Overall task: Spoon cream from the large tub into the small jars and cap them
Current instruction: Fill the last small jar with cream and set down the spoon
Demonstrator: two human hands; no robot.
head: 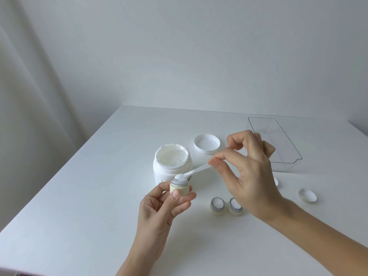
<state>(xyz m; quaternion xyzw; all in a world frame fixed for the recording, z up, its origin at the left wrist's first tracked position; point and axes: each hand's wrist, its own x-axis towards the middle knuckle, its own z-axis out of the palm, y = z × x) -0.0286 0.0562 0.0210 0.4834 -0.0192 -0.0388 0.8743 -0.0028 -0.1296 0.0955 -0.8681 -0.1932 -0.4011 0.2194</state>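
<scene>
The large white tub (172, 162) stands open on the white table (79, 196), full of cream. In front of it my left hand (165, 212) holds a small pale-yellow jar (179, 187) upright between thumb and fingers. My right hand (247, 172) pinches a small white spatula (196, 170) whose tip, loaded with cream, rests over the jar's mouth. Two more small jars (217, 206) (235, 206) sit uncapped on the table below my right hand, each with white cream inside.
The tub's white lid (207, 144) lies upside down behind the tub. A clear plastic tray (278, 144) stands at the back right. A small cap (307, 195) lies at the right; another cap (276, 182) peeks out behind my right hand.
</scene>
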